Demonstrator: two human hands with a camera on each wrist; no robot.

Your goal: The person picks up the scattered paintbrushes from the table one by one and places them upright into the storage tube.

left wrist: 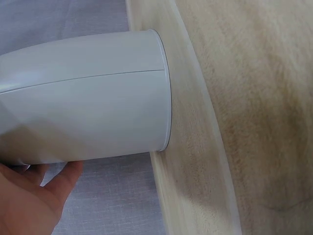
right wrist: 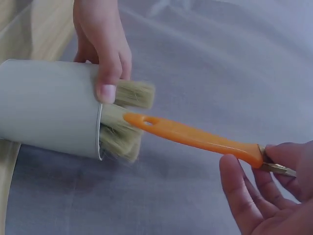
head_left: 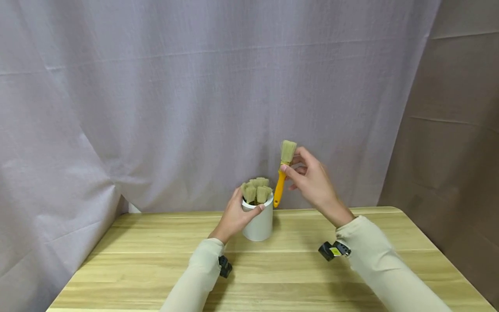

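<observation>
Both hands are busy near the far edge of the tabletop (head_left: 156,260). The right hand (head_left: 313,180) pinches a paintbrush (head_left: 283,171) with an orange handle at the metal band between handle and bristles, thumb and fingertips curled around it. The paintbrush is held upright in the air, bristles up, the handle's lower end hanging just above and to the right of the rim of a white cup (head_left: 259,223). In the right wrist view the handle's tip, with its hanging hole, sits right at the cup's mouth, close to the bristles inside; whether it touches them cannot be told.

The left hand (head_left: 235,216) grips the white cup from its left side, fingers wrapped around the wall and the thumb lying over the rim. The cup stands upright on the tabletop, close to the far edge and about midway along it. Several other brushes (head_left: 256,190) stand inside it, their pale bristles pointing up above the rim.

Light sleeves cover both forearms, and a small black camera is strapped at each wrist. A grey curtain (head_left: 195,95) hangs behind the far edge of the wooden tabletop.
</observation>
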